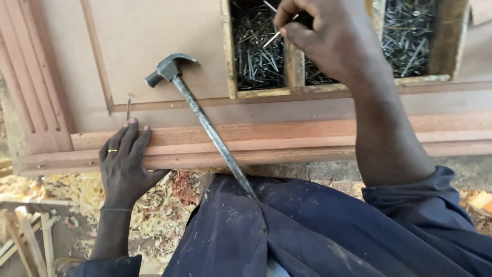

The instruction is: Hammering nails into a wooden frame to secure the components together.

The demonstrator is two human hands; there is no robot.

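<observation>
- A claw hammer is seen lying across a reddish wooden moulding, its steel head resting on the flat brown panel beyond the moulding and its thin metal handle slanting back toward the person's dark blue garment. It is gripped by neither hand.
- The left hand is laid on the moulding left of the hammer, palm down, fingers spread open and flat; nothing is clasped in it. A ring is worn on one finger and a thin band at the wrist.
- A nail is seen standing in the panel just beyond the left fingertips, left of the hammer head; whether it is touched by them cannot be told.
- The right hand is held over a wooden box of nails, right of the hammer head. Its fingers are curled and pinched together on a thin nail; a dark object also seems to be held, but it cannot be made out.
- The box is split by a wooden divider, and dark loose nails are heaped in the compartments on both sides of it.
- Wood shavings are strewn on the ground below the moulding, left of the hammer handle's lower end.
- A grooved wooden frame piece is set at the far left, beyond the hammer head.
</observation>
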